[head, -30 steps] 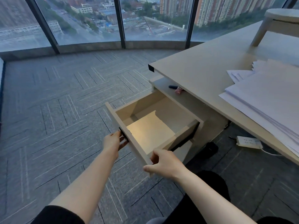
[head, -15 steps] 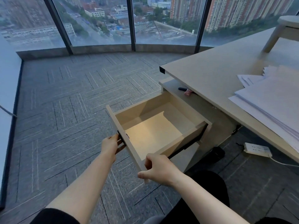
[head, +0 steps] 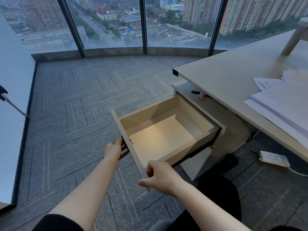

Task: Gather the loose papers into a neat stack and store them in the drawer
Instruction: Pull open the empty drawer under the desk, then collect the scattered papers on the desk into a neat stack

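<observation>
A beige drawer (head: 166, 112) of the pedestal under the desk stands pulled out, and nothing lies inside it. My left hand (head: 115, 150) grips the dark handle on the drawer front. My right hand (head: 158, 175) holds the near corner of the drawer front, fingers curled over its top edge. Loose white papers (head: 281, 104) lie spread in an uneven pile on the desk (head: 225, 77) at the right, some sheets fanned out behind.
A pen and a small pink item (head: 200, 95) lie on the pedestal top. A white power strip (head: 273, 158) with its cord rests on the grey carpet under the desk. A stool leg (head: 293, 40) stands on the desk at the far right. Windows run along the back.
The drawer has slid further out toward me with both hands on its front. The view has shifted left, so the desk and papers sit further right.
</observation>
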The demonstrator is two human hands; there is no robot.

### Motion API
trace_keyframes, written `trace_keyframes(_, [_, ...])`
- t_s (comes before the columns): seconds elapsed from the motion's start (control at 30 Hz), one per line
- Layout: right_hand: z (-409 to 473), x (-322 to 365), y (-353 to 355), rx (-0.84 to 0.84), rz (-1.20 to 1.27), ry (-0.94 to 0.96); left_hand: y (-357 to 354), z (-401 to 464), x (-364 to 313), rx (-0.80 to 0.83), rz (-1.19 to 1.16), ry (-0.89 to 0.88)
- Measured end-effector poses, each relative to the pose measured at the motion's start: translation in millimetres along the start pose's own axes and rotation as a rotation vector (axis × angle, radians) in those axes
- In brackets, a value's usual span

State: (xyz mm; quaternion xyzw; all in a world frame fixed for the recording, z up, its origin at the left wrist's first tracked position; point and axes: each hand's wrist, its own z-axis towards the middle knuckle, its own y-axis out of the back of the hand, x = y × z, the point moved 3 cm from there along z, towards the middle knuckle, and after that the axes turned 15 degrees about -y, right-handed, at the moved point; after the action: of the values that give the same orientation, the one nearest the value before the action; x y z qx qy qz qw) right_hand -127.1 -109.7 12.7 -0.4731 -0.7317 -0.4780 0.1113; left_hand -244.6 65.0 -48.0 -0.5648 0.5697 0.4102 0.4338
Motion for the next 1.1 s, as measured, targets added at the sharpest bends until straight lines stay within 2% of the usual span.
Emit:
trace_keyframes(0.23, [-4,0,4,0.027,0.019,-0.014,2,0,-2,-0.013,0.108,-0.006])
trace_keyframes(0.3, [-6,0,8,0.028,0.010,-0.015,1,-7,-16,-0.062,0.224,-0.100])
trace_keyframes(0.4, [-9,2,22,-0.011,-0.005,-0.008,-9,-28,-49,-0.071,0.443,-0.355])
trace_keyframes(0.53, [-20,3,61,-0.105,0.028,0.007,-44,-51,-86,0.065,0.556,-0.607])
trace_keyframes(0.67, [-43,1,118,-0.225,0.071,0.038,-101,-83,-114,0.239,0.548,-0.806])
trace_keyframes(0.9, [-107,-31,216,-0.460,0.145,0.047,-213,-158,-150,0.506,0.470,-1.029])
trace_keyframes(1.1, [-175,-92,281,-0.793,0.216,-0.065,-304,-231,-154,0.762,0.452,-1.168])
